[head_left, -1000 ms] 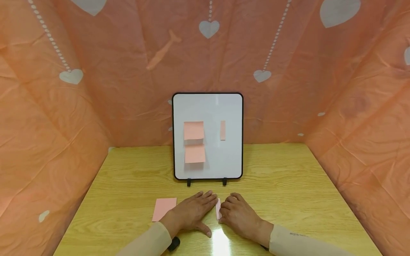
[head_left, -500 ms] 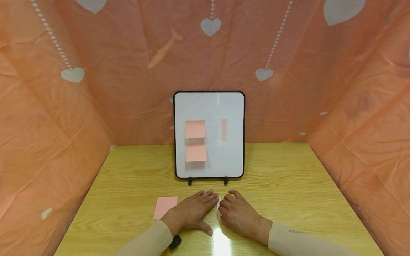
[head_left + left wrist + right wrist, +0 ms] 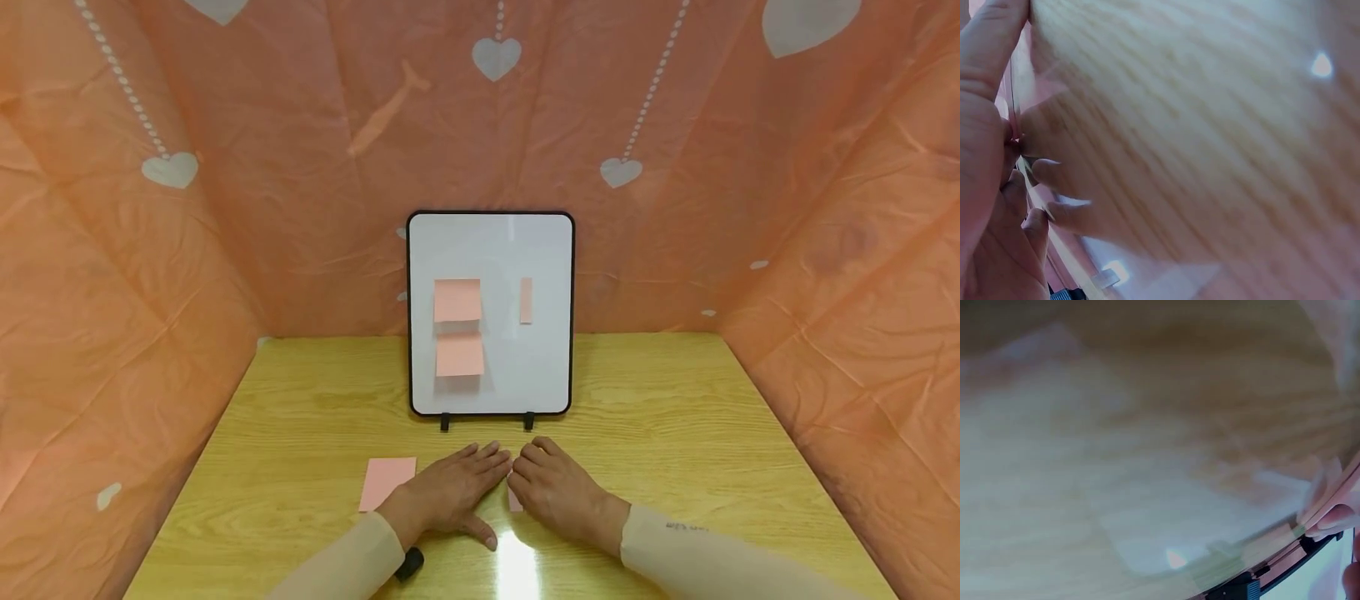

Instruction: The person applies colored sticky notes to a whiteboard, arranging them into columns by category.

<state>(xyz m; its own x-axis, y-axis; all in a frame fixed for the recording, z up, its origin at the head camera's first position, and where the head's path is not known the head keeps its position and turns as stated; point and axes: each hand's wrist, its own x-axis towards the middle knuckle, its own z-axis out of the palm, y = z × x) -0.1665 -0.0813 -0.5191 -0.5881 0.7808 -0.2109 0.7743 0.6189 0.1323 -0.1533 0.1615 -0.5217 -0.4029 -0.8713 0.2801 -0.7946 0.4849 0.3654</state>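
A narrow pink sticky-note strip lies on the table between my hands, mostly hidden by the right one. My left hand rests flat, fingers extended, its fingertips at the strip's left edge. Over the strip, my right hand has curled fingers that pinch at its upper part; the exact grip is hidden. Left of my left wrist lies a square pink sticky-note pad, partly covered by that hand. Both wrist views are mostly blurred wood grain, with the right fingers at the right wrist view's edge.
A black-framed whiteboard stands behind the hands on small black feet. It bears two square pink notes at left and one narrow strip at right. Orange cloth with white hearts encloses the table.
My right hand has shifted slightly up and left, its fingers now covering the upper part of the strip. My left hand stays in place. The head view has shifted a little.
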